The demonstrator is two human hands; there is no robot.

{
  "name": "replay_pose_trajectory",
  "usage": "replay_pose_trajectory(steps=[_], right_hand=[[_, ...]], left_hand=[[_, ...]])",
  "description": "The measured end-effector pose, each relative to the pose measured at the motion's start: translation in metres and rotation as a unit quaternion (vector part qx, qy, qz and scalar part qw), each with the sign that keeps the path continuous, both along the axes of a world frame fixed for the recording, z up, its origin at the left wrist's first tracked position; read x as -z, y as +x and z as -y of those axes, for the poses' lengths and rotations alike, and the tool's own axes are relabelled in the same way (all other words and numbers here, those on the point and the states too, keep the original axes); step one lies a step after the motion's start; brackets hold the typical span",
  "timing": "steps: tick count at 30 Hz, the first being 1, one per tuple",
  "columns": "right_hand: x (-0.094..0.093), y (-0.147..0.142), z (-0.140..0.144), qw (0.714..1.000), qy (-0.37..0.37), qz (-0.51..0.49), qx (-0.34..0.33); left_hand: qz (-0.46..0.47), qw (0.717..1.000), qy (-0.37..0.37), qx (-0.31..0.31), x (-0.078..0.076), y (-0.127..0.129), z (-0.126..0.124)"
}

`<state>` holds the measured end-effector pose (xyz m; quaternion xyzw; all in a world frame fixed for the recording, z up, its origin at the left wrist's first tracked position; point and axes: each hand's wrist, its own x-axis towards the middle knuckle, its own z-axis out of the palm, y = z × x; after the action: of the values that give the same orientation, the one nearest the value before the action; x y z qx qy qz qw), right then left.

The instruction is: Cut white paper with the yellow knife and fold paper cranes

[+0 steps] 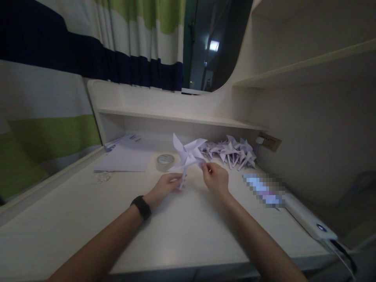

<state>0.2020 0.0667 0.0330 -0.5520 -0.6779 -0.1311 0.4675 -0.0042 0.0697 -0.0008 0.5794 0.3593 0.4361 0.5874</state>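
Left hand (166,187) grasps paper pinwheel (189,156) by stick (183,179); right hand (216,179) pinches blade (198,161), apparently adjusting; next move needs light touch.

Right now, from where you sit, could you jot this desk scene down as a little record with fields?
Left grip: closed on the stick of a white pinwheel
Right grip: pinching one blade of it
Pinwheel pose: blades up, stick slightly tilted
Back right: a pile of more pinwheels
Beyond the left grip: a tape roll, lying flat
Back left: paper sheets
Right side: a pixelated object, too obscured to name
Left wrist: black band
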Motion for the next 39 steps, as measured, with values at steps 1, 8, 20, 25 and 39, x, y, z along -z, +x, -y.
replay_pose_trajectory(steps=[1, 8, 20, 25, 39], right_hand=[[0.002, -0.003, 0.001, 1.0, -0.017, 0.015, -0.004], [0.011, -0.04, 0.023, 0.944, -0.188, -0.16, -0.219], [0.008, -0.001, -0.005, 0.997, -0.068, -0.01, 0.024], [0.017, -0.019, 0.004, 0.993, -0.106, 0.051, -0.01], [0.02, -0.034, 0.021, 0.976, -0.168, 0.073, -0.119]], left_hand=[[-0.007, 1.0, 0.01, -0.002, -0.001, 0.0, 0.001], [-0.033, 0.998, 0.058, 0.002, 0.005, 0.009, 0.003], [-0.019, 1.0, 0.013, -0.012, 0.007, 0.006, -0.001], [-0.024, 0.998, 0.051, 0.005, 0.013, 0.006, -0.003], [0.009, 0.998, 0.05, -0.022, 0.005, 0.008, 0.003]])
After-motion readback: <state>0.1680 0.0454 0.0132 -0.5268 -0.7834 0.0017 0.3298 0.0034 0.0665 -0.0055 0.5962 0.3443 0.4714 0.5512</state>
